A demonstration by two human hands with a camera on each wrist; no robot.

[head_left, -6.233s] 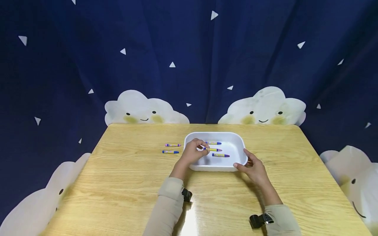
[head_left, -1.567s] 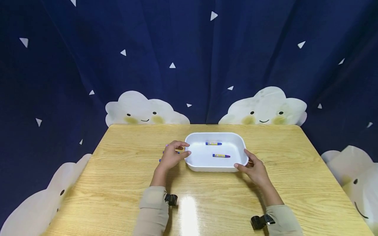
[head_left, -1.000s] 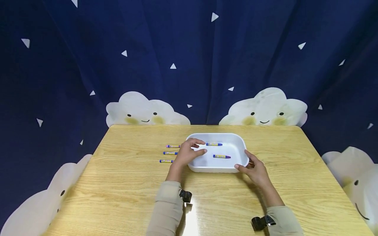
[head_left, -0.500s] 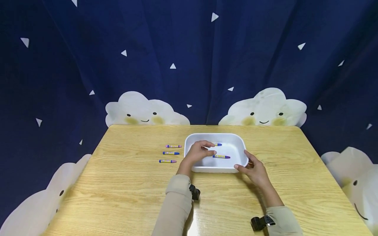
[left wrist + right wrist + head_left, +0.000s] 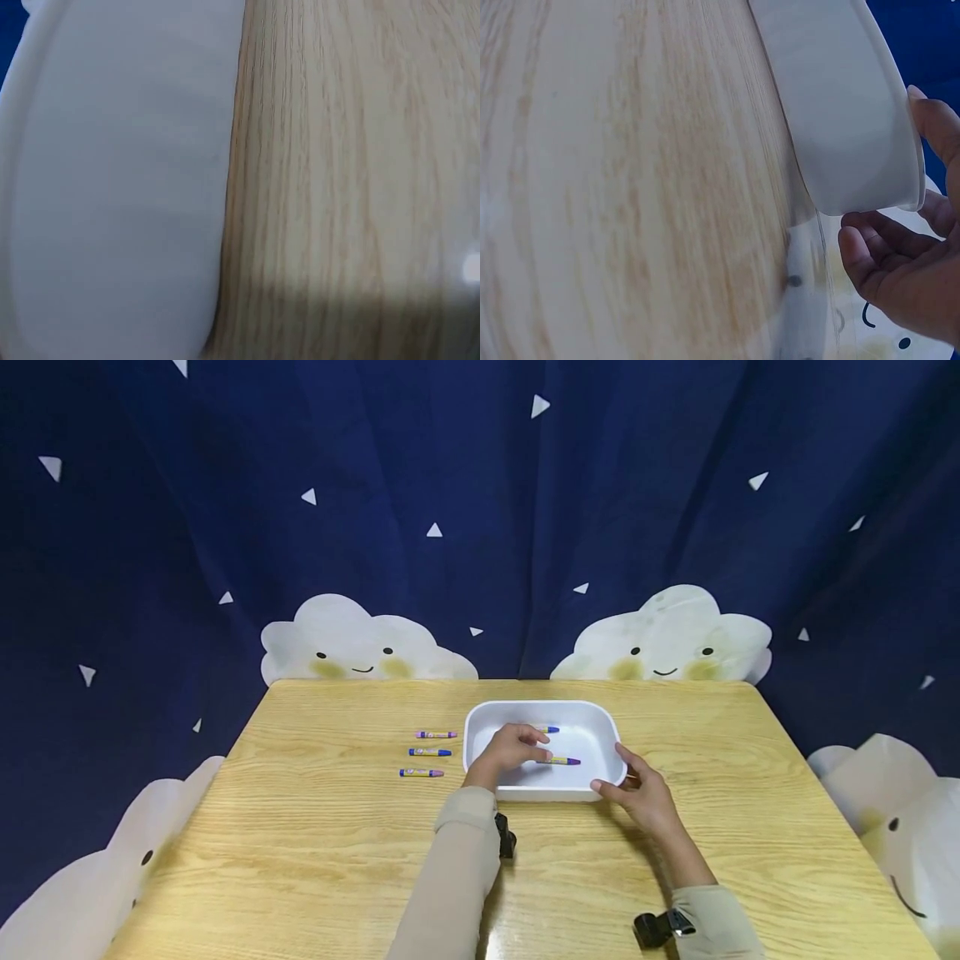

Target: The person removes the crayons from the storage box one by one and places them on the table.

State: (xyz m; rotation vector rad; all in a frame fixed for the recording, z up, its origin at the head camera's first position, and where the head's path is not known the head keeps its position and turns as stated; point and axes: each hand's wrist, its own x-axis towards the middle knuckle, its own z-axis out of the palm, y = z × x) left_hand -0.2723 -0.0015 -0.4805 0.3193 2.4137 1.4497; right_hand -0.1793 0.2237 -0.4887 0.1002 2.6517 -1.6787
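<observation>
My left hand point(image 5: 513, 747) reaches into a white plastic tray point(image 5: 609, 785), thumb and forefinger apart. Its thumb tip overlaps the left end of a purple crayon point(image 5: 566, 762) on the tray floor. Behind it lies a blue crayon point(image 5: 552, 729), partly covered by the fingers. My right hand point(image 5: 651, 795) holds the tray's near right corner, thumb at the front rim and forefinger at the right rim. In the right wrist view its fingers point(image 5: 937, 124) curl at the tray's end. The left wrist view shows the tray's outer wall point(image 5: 120, 180), with the hand itself out of sight.
Left of the tray, three crayons lie in a column: a pink one point(image 5: 437, 735), a blue one point(image 5: 431, 752) and a light purple one point(image 5: 422, 773). The wooden table point(image 5: 315, 843) reaches back to a dark blue curtain point(image 5: 480, 468) with printed clouds.
A light purple crayon has gone from the tray to the table's column. My left hand came back over the tray, then moved right and down to the purple crayon. The right hand stayed.
</observation>
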